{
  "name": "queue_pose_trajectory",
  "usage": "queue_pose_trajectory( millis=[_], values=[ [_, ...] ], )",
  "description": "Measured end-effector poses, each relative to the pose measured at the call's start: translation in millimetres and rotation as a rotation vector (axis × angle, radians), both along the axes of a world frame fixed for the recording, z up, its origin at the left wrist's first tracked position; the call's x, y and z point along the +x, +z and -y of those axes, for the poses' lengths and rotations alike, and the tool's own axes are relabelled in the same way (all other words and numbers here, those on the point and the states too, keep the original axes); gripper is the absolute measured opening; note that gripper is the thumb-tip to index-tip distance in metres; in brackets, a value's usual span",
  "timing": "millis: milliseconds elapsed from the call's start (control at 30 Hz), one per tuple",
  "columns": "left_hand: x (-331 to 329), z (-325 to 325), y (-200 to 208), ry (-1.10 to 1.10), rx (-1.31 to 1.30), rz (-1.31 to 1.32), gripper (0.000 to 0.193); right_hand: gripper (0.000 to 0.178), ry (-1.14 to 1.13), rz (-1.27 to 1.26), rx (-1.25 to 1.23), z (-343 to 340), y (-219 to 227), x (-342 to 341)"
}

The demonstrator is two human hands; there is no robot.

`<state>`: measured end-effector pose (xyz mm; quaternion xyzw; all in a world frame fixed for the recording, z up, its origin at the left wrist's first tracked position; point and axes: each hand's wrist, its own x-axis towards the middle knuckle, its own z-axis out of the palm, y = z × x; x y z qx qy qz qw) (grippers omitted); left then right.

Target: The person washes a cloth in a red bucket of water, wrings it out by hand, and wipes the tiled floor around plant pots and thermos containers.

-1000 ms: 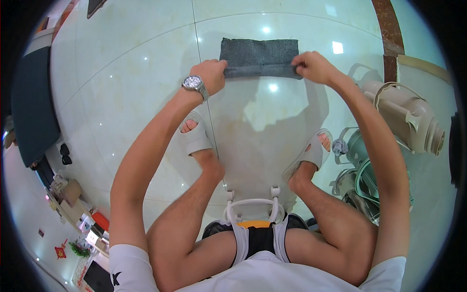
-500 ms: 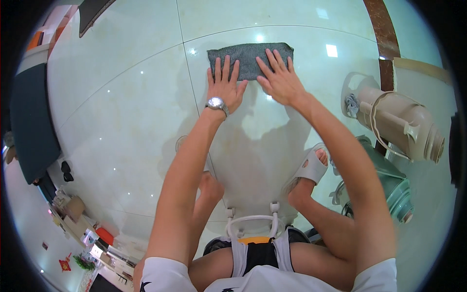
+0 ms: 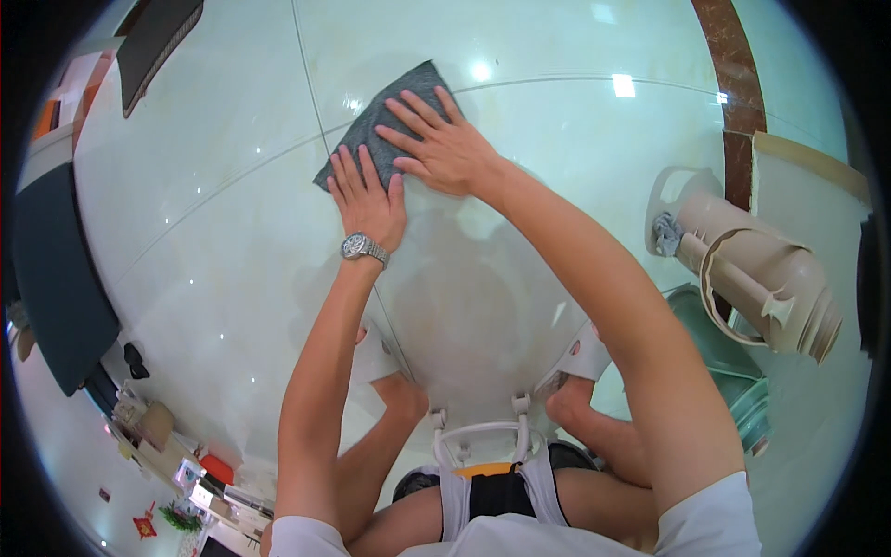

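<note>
A dark grey cloth (image 3: 371, 113) lies folded flat on the glossy tiled floor (image 3: 237, 218), slanting from lower left to upper right. My left hand (image 3: 369, 206), with a silver watch (image 3: 355, 246) on its wrist, presses its outstretched fingertips on the cloth's near left part. Spread over the right half, the fingers of my right hand (image 3: 445, 148) lie flat on the fabric. Neither hand grips it; parts of the cloth are hidden under the fingers.
To the right stand a beige bucket (image 3: 742, 237) with a grey rag (image 3: 666, 232) at its rim, and a green bucket (image 3: 710, 334). A dark mat (image 3: 153, 46) lies at upper left. Beneath me is a low white-framed seat (image 3: 478, 429) with small wheels.
Both hands have slid the cloth to the left. It has turned from nearly level to slanted, its left end now nearer me.
</note>
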<state>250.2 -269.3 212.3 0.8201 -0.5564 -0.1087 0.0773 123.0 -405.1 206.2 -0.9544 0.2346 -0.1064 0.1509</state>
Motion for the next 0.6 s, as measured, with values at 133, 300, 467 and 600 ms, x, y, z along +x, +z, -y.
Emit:
queue_pose_trajectory(
  millis=[133, 300, 467, 600],
  values=[
    [37.1, 38.2, -22.1, 0.032, -0.004, 0.120, 0.070, 0.049, 0.071, -0.026, -0.031, 42.5, -1.9, 26.8],
    [49.2, 103.2, -19.9, 0.029, 0.057, 0.015, 0.068, 0.048, 0.003, -0.108, -0.068, 108.8, -6.9, 11.8],
    [-3.3, 98.1, -3.8, -0.304, 0.027, 0.070, 0.065, 0.048, -0.019, -0.189, -0.027, 91.3, 5.1, -77.9],
    [-49.6, 35.0, 14.0, -0.380, 0.127, -0.111, 0.069, 0.054, -0.071, -0.276, 0.156, 18.8, 24.9, -121.8]
  ],
)
